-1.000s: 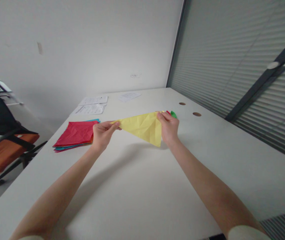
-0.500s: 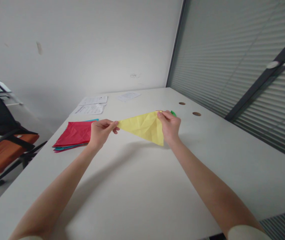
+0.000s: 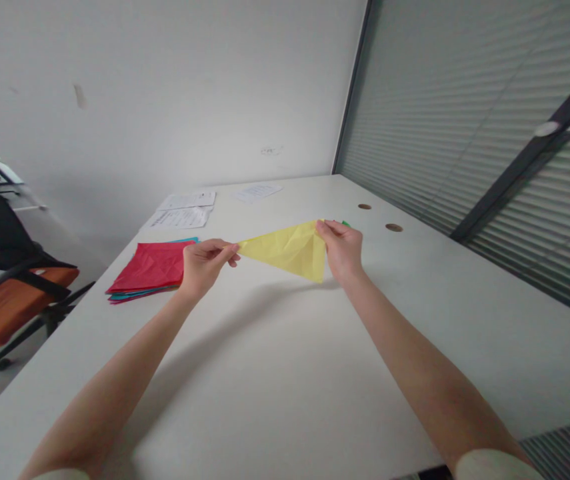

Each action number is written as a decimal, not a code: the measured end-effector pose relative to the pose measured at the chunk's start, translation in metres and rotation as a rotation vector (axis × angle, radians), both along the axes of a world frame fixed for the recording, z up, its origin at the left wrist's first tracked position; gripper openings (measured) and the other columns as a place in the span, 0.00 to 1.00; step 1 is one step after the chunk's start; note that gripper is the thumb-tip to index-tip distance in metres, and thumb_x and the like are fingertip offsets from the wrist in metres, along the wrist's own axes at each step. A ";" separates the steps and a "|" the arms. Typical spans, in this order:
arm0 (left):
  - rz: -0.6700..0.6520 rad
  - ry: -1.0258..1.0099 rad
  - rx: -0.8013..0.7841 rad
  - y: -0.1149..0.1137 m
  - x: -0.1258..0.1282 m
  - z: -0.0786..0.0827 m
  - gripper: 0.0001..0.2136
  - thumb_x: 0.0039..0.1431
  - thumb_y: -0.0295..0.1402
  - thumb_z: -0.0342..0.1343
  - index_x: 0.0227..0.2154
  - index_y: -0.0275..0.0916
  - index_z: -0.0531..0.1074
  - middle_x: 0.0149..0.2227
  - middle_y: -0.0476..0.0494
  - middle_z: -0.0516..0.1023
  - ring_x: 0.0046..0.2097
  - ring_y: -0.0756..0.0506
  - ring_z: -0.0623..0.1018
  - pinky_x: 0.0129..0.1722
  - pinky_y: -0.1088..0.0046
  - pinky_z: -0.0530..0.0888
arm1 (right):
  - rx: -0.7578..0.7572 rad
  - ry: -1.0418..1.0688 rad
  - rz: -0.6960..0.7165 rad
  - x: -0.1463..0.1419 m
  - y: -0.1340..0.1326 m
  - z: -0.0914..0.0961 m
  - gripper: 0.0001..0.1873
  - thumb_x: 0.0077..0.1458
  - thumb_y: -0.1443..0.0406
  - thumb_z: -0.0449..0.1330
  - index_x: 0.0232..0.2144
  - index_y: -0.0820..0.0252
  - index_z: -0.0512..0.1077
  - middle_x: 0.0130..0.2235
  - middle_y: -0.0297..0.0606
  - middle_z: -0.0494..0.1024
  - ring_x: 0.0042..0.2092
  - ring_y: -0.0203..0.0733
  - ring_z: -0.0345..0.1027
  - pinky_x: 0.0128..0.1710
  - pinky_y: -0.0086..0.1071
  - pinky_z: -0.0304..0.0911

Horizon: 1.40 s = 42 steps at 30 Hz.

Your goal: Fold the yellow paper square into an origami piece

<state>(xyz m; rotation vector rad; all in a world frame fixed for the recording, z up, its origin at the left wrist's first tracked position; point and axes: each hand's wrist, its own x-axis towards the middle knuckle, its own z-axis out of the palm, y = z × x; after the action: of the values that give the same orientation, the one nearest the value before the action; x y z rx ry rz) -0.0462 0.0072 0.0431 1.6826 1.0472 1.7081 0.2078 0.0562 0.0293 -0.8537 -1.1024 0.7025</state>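
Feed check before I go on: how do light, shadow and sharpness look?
Head view: soft light, no strong glare on the yellow sheet; head view: a diffuse shadow across the table; head view: print on the papers too blurred to read; head view: outer edges look stretched, the chair included.

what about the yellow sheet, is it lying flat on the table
No, both hands hold the yellow sheet stretched between them, raised above the table.

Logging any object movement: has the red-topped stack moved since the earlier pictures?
No. Against the printed papers behind it, the red-topped stack shows no visible shift either way, though the left hand hides part of it.
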 end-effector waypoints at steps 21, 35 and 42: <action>0.007 -0.054 0.043 0.002 -0.003 -0.004 0.14 0.46 0.42 0.67 0.23 0.35 0.76 0.21 0.45 0.77 0.20 0.52 0.74 0.21 0.76 0.73 | -0.034 0.024 0.000 0.000 0.000 0.003 0.14 0.41 0.53 0.68 0.26 0.56 0.78 0.27 0.33 0.76 0.30 0.39 0.68 0.33 0.34 0.65; -0.008 -0.116 -0.032 0.006 -0.003 -0.009 0.13 0.44 0.40 0.68 0.22 0.36 0.74 0.21 0.46 0.77 0.21 0.51 0.74 0.24 0.75 0.73 | -0.035 0.087 0.031 0.001 0.000 0.004 0.16 0.38 0.52 0.69 0.26 0.57 0.78 0.26 0.32 0.75 0.30 0.38 0.68 0.33 0.34 0.65; -0.035 -0.143 -0.015 0.008 -0.004 -0.010 0.12 0.46 0.38 0.67 0.23 0.36 0.73 0.21 0.48 0.76 0.21 0.52 0.74 0.22 0.76 0.71 | -0.030 0.066 0.050 0.002 -0.001 0.003 0.16 0.41 0.51 0.67 0.26 0.57 0.79 0.26 0.32 0.76 0.31 0.39 0.69 0.34 0.35 0.65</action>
<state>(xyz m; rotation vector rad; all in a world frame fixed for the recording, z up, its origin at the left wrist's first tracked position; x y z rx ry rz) -0.0507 0.0154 0.0328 1.5351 0.9568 1.7658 0.2094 0.0553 0.0323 -0.8253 -1.0594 0.7859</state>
